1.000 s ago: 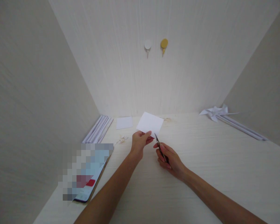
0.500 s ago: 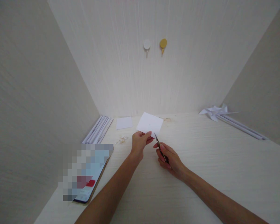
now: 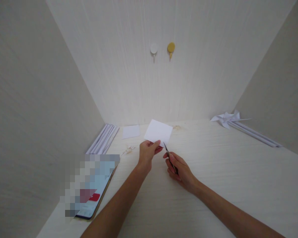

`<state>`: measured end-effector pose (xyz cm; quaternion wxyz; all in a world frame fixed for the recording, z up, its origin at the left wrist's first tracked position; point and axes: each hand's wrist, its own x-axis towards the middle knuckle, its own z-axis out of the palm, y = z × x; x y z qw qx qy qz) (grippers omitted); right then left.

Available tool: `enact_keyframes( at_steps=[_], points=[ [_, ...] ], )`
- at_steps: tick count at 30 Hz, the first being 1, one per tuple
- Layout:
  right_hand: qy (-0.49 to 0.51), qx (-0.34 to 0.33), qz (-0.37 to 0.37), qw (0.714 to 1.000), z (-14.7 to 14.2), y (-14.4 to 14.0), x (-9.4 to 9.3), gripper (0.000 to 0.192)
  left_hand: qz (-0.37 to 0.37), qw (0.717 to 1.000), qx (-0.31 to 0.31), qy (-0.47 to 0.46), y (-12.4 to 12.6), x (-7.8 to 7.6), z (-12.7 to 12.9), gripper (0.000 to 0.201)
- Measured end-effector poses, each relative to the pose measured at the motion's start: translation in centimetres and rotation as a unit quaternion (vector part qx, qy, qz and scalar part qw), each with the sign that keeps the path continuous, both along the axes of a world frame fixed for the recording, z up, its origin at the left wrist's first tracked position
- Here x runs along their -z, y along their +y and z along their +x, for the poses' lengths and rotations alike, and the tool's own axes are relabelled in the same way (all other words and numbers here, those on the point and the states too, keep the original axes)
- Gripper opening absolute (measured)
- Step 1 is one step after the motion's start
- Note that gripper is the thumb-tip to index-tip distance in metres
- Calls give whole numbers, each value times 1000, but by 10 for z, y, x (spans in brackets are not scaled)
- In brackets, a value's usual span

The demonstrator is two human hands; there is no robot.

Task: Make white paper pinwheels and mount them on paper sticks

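Note:
A white square of paper [image 3: 158, 131] is pinched along its near edge by my left hand [image 3: 147, 152], thumb on top and fingers beneath. My right hand [image 3: 179, 168] is closed round a pair of scissors [image 3: 168, 154], whose narrow blades point up and left. The blade tips are at the paper's near right corner, close to my left fingertips; whether they touch the sheet I cannot tell. Behind and to the left, a second white paper square [image 3: 131, 131] lies flat on the table [image 3: 149, 205].
Rolled white paper sticks [image 3: 103, 138] lie at the left wall, with a phone [image 3: 96, 188] nearer me, partly pixelated. Small scraps [image 3: 129, 149] lie beside my left hand. At the right are paper pinwheels [image 3: 225, 119] on sticks. A white hook [image 3: 153, 49] and a yellow hook [image 3: 171, 47] are on the back wall.
The whole view has shifted slightly, so things appear a little further left. Both hands keep their grip on the paper and the scissors, with hardly any other movement.

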<state>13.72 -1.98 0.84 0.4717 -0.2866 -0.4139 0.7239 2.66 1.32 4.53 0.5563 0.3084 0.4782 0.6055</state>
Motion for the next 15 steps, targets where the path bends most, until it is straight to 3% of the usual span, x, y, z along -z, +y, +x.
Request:
enact_keyframes(
  at_steps=[15],
  points=[
    [-4,10,15,1000,0,0,2,29,10,1000,5,17,1,1,-1,13]
  ],
)
